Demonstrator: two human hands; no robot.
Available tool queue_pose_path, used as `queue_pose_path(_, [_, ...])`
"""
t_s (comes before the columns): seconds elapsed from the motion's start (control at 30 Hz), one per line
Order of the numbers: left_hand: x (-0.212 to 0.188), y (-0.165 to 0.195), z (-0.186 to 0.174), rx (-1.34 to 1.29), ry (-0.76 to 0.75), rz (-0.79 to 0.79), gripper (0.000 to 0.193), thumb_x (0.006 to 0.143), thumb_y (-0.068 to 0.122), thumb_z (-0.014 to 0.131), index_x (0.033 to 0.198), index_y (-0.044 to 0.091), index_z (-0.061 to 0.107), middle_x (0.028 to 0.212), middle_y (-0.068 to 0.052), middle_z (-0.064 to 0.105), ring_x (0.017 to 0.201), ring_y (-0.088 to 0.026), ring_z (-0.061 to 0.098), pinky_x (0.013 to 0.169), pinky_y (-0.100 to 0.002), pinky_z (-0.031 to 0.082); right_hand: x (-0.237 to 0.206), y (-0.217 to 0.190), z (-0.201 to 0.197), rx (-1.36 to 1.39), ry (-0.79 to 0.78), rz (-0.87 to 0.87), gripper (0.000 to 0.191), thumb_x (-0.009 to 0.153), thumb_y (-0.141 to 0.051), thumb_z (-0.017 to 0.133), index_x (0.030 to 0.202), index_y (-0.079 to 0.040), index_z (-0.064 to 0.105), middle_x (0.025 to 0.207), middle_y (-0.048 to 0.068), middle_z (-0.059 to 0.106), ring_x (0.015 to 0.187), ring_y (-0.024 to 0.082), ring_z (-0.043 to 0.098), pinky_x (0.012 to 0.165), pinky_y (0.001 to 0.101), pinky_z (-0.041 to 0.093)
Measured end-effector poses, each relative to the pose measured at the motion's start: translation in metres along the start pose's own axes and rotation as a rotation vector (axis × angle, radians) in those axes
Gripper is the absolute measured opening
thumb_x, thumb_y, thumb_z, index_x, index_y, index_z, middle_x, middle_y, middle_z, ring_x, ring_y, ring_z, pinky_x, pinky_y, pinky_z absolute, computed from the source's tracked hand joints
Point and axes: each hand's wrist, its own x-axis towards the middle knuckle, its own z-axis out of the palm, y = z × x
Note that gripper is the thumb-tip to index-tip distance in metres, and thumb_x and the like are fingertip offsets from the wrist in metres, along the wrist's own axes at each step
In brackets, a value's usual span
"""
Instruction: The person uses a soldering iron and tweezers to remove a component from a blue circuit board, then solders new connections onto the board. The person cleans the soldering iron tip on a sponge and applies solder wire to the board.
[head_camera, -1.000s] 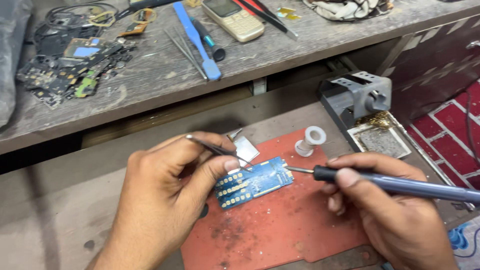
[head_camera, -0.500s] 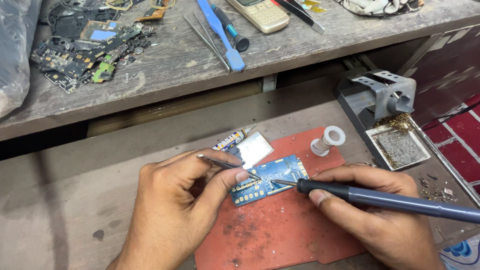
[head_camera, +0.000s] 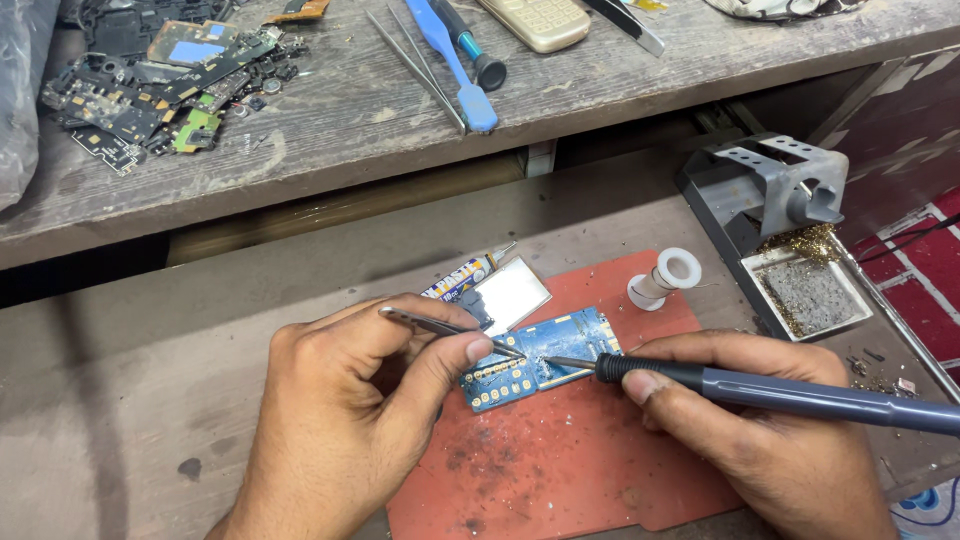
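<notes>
A small blue circuit board lies on a red mat. My left hand pinches metal tweezers, whose tips rest on the board's middle. My right hand grips a grey soldering iron like a pen; its tip touches the board next to the tweezer tips. A small shiny metal plate lies just behind the board.
A soldering iron stand with a sponge tray sits at the right, a white solder spool beside it. On the upper wooden shelf lie scrap circuit boards, a blue tool, spare tweezers and a keypad phone.
The view has shifted slightly, so the bench sits lower in frame. Both hands stay on the board, with the tweezers and iron tip held at nearly the same spot.
</notes>
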Motion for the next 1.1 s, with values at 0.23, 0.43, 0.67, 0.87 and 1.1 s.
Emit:
queue_pose_path(0.23, [-0.0009,-0.0005,-0.0002,0.023,0.001,-0.012,0.011,0.089,0.013,0.078,0.098,0.008,0.081,0.074,0.001,0.080,0.059,0.000,0.067,0.051,-0.020,0.054,0.0005,-0.0039,0.0005,-0.001,-0.015,0.006,0.025,0.080,-0.013,0.085,0.102,-0.002,0.081,0.079,0.012,0.078,0.066,0.015,0.074,0.058,0.0274,0.062])
queue_pose_path(0.43, [-0.0005,-0.0008,0.0001,0.025,0.008,-0.010,0.010,0.089,0.013,0.078,0.098,0.008,0.081,0.074,0.001,0.080,0.058,0.000,0.068,0.050,-0.020,0.054,0.0009,-0.0062,0.0010,0.002,-0.005,0.069,0.025,0.079,-0.012,0.085,0.102,-0.002,0.081,0.080,0.012,0.075,0.066,0.017,0.074,0.058,0.0285,0.062])
queue_pose_path(0.67, [-0.0011,-0.0009,0.0004,0.010,0.004,-0.005,0.010,0.089,0.013,0.077,0.097,0.009,0.080,0.074,0.001,0.080,0.060,0.000,0.069,0.052,-0.020,0.055,0.0013,-0.0035,0.0002,0.019,-0.033,0.047,0.026,0.079,-0.011,0.085,0.103,-0.002,0.081,0.082,0.012,0.076,0.068,0.016,0.075,0.059,0.0278,0.063])
queue_pose_path(0.87, [-0.0015,-0.0015,0.0013,0.013,0.008,-0.015,0.010,0.089,0.012,0.078,0.098,0.008,0.081,0.075,0.001,0.081,0.060,-0.001,0.070,0.052,-0.020,0.055,0.0009,-0.0018,-0.0012,0.031,-0.031,0.026,0.025,0.079,-0.010,0.085,0.102,-0.001,0.081,0.082,0.012,0.077,0.069,0.015,0.073,0.060,0.0271,0.061])
queue_pose_path(1.1, [-0.0013,-0.0012,0.0013,-0.004,0.008,-0.013,0.010,0.089,0.012,0.077,0.098,0.008,0.080,0.077,0.001,0.081,0.063,-0.001,0.072,0.055,-0.020,0.057,0.0009,-0.0011,-0.0008,0.067,-0.029,0.054,0.025,0.080,-0.009,0.085,0.102,0.000,0.081,0.083,0.013,0.075,0.069,0.016,0.073,0.060,0.0277,0.061])
